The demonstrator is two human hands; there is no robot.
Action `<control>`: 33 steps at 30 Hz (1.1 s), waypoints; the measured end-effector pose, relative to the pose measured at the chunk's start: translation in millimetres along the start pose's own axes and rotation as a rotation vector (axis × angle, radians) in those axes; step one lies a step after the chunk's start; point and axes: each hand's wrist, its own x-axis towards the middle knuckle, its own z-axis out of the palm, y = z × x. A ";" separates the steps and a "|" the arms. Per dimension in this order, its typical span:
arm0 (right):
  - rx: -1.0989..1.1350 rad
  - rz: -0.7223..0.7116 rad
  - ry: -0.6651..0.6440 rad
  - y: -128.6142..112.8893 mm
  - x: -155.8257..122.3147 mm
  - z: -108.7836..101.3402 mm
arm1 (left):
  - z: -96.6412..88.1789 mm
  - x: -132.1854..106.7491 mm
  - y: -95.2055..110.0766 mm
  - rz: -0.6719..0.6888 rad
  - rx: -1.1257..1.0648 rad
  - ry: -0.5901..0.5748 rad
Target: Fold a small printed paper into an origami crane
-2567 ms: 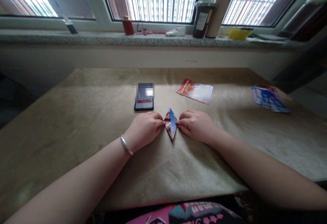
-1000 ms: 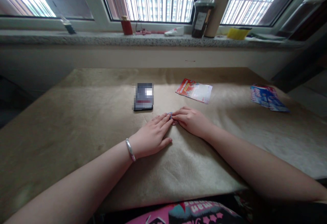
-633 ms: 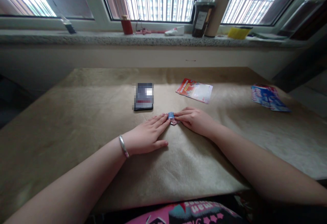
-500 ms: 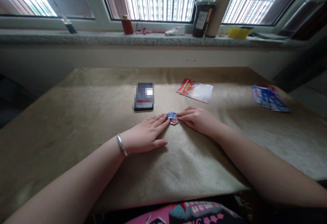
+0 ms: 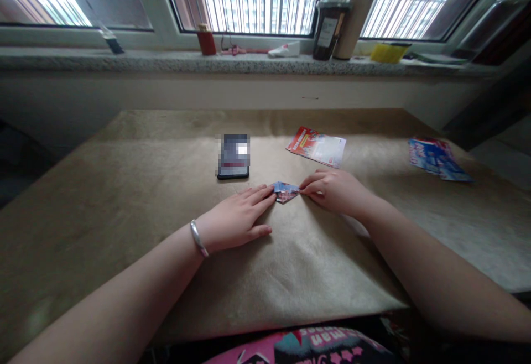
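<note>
A small folded piece of printed paper [image 5: 286,192], blue and reddish, lies on the table between my hands. My left hand [image 5: 244,217] rests flat with fingers stretched, its fingertips pressing the paper's left side. At the paper's right tip, my right hand [image 5: 332,190] pinches the pointed end between thumb and fingers. Some of the paper's left edge is hidden under my left fingertips. Just beyond my left hand lies a dark phone [image 5: 233,156] with a blurred screen.
A red and white printed sheet [image 5: 317,146] lies beyond my right hand. Several blue and red printed sheets [image 5: 440,159] overlap at the table's right. The tan table cover [image 5: 103,187] reaches a window sill [image 5: 157,63] holding a dark jar [image 5: 328,31] and a red container [image 5: 206,41].
My right hand has shifted slightly right and now pinches the paper's tip, so more of the paper shows. My left hand has stayed in place.
</note>
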 end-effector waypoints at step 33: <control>0.127 -0.143 0.195 -26.5 15.0 21.3 | 15.8 10.5 1.1 0.043 -0.075 0.292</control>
